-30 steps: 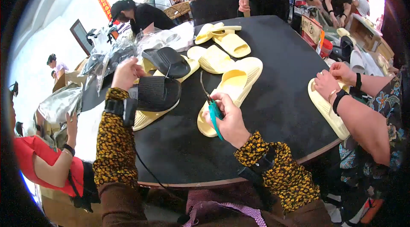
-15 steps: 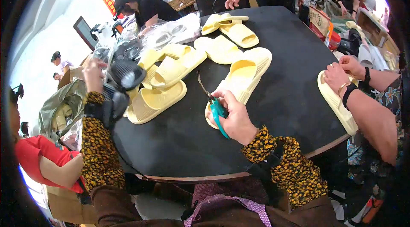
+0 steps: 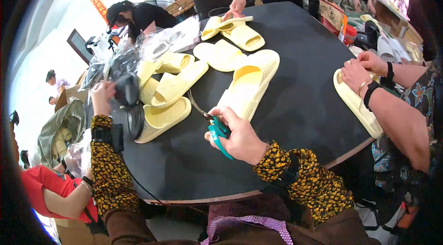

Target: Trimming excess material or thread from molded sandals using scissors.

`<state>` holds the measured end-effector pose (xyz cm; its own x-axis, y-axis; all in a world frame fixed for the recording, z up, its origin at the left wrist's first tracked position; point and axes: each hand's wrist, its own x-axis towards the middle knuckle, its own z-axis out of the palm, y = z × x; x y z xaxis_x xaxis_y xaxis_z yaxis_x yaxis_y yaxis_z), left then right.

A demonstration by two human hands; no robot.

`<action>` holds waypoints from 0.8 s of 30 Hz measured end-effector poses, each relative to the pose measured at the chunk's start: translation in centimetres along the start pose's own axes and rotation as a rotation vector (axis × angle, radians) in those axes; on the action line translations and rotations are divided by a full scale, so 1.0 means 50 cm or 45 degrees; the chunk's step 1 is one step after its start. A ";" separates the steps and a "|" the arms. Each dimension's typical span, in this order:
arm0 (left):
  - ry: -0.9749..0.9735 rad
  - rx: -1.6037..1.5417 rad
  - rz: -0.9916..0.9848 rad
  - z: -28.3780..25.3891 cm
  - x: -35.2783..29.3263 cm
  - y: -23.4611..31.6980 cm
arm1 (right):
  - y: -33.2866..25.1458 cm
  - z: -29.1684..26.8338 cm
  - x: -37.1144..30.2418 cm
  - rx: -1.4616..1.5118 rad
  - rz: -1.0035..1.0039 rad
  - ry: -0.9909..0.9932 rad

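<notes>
My left hand is closed beside a pair of blurred black slippers, which seem to hang from it over the table's left side; the exact grip is hidden. Teal-handled scissors are in my right hand, with fingers wrapped round the handles and the blades pointing away to the upper left. Just beyond that hand lies a large pale yellow slipper, its near end partly covered by my fingers. Several more yellow slippers are piled between my two hands.
The black table has a curved near edge. Clear plastic bags lie at the far left. A co-worker's hand touches yellow slippers at the far edge. Another person's hands hold a yellow slipper at right. A red sleeve is close at left.
My left hand has come lower and nearer, and the black slippers have swung. My right hand with the scissors has moved left and nearer. The far co-worker's hand has reached down to the slippers.
</notes>
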<state>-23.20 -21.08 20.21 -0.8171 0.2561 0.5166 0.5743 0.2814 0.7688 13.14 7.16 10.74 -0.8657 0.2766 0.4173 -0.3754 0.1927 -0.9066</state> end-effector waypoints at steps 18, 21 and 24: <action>-0.171 0.718 0.226 0.101 -0.005 -0.133 | -0.002 -0.003 -0.005 -0.019 0.079 -0.042; -0.097 0.803 0.292 0.111 -0.002 -0.141 | -0.001 -0.004 -0.004 -0.011 0.061 -0.039; -0.104 0.897 0.281 0.131 -0.018 -0.134 | 0.008 -0.009 -0.001 -0.026 0.069 -0.030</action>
<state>-25.98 -17.10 12.14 -0.6880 0.4358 0.5803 0.6442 0.7349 0.2119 13.19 7.63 10.36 -0.8922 0.2652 0.3656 -0.3210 0.1973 -0.9263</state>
